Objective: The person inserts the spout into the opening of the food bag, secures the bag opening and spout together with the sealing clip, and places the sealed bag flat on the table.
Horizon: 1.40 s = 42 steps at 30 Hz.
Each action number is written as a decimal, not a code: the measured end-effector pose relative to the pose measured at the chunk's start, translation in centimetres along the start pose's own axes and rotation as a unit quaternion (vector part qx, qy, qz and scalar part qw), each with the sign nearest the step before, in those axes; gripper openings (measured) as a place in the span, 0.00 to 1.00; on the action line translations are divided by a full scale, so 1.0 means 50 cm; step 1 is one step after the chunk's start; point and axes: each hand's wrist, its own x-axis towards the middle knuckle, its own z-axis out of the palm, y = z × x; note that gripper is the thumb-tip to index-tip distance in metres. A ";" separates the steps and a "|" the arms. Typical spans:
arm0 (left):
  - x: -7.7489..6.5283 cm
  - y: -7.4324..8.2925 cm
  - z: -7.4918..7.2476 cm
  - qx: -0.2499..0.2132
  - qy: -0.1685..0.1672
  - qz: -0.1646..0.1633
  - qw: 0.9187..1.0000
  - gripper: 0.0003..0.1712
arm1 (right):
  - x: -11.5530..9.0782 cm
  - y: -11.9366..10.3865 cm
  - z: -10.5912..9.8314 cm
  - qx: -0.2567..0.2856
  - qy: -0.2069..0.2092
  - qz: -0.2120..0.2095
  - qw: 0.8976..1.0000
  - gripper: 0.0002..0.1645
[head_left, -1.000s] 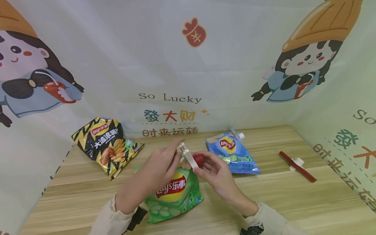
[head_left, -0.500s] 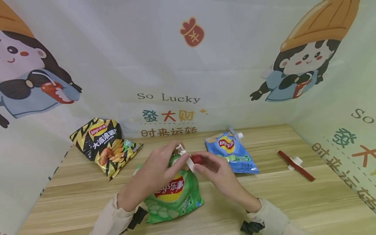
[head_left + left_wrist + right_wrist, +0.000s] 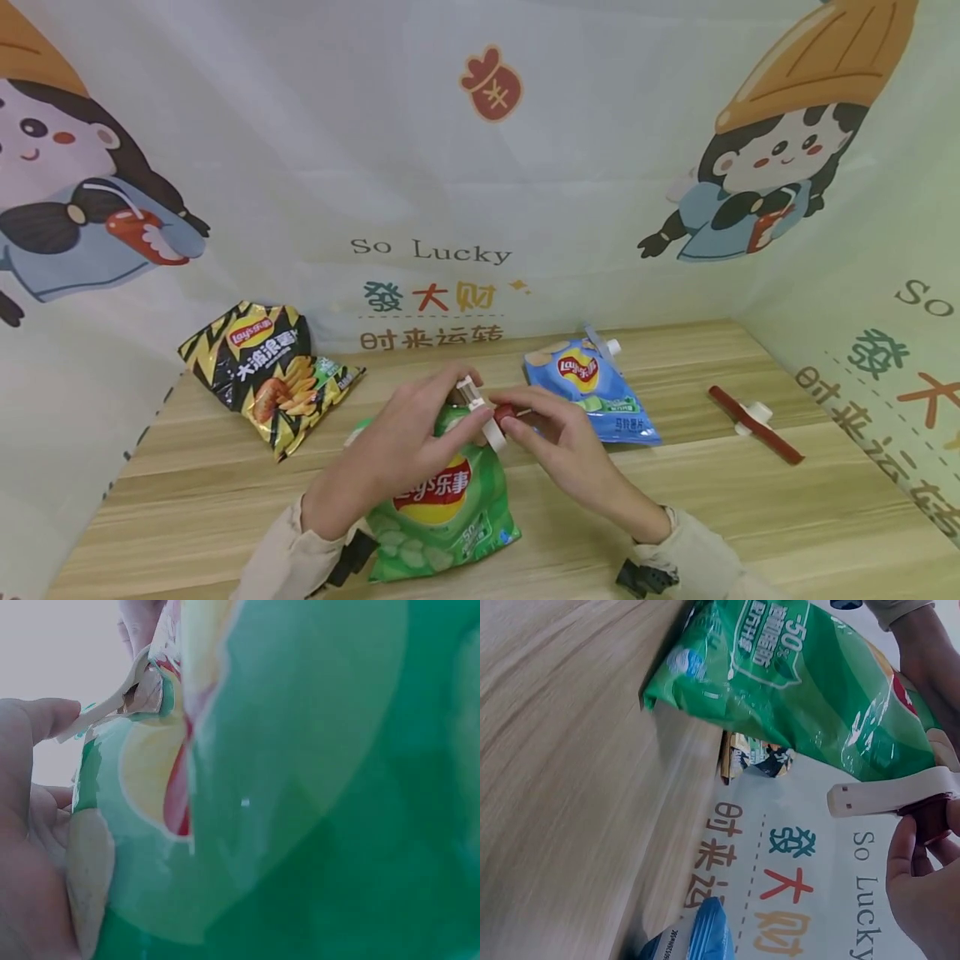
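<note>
A white bag clip (image 3: 492, 436) with a red screw cap (image 3: 506, 412) lies along the top of a green Lay's chip bag (image 3: 442, 521). My left hand (image 3: 401, 437) holds the clip at the bag's top, its thumb laid across the white bar. With thumb and fingers, my right hand (image 3: 566, 437) pinches the red cap. In the left wrist view, the gathered mouth of the green bag (image 3: 285, 825) meets the pale clip bar (image 3: 112, 703). From the right wrist, the free end of the bar (image 3: 859, 797) sticks out past the bag.
A blue Lay's bag (image 3: 585, 375) with a blue clip (image 3: 597, 340) on its top lies behind my right hand. A red clip (image 3: 772, 437) with a white cap lies on the wooden table (image 3: 675, 517) at right. At back left rests a black and gold Lay's bag (image 3: 270, 367).
The clip and the green bag's top have come slightly lower and nearer. My left thumb has moved onto the white bar, and my right fingers have shifted their grip on the red cap.
</note>
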 end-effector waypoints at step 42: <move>-0.003 0.043 -0.005 0.039 0.014 0.056 0.998 0.07 | -0.010 -0.045 0.015 -0.186 -0.041 -0.102 0.976 0.03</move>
